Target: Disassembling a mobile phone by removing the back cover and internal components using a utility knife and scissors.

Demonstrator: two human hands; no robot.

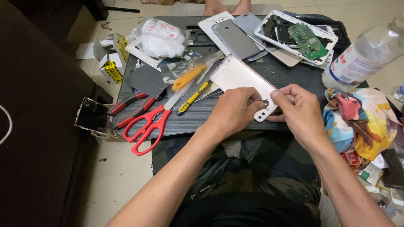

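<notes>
A pale pink phone back cover (240, 77) lies tilted on the dark ribbed work board (290, 75). My left hand (233, 111) pinches its lower end near the camera cut-out, with a small dark part at the fingertips. My right hand (299, 111) grips the same lower corner from the right, thumb on top. Both hands hold the cover just above my lap.
Red scissors (147, 126) and red-handled pliers (128, 107) lie at the board's left edge, a yellow-handled tool (191, 98) beside them. Grey phone backs (235, 38), a white frame with a green circuit board (307, 40), a plastic bottle (362, 56), a colourful cloth (357, 122), a bag of white material (162, 38).
</notes>
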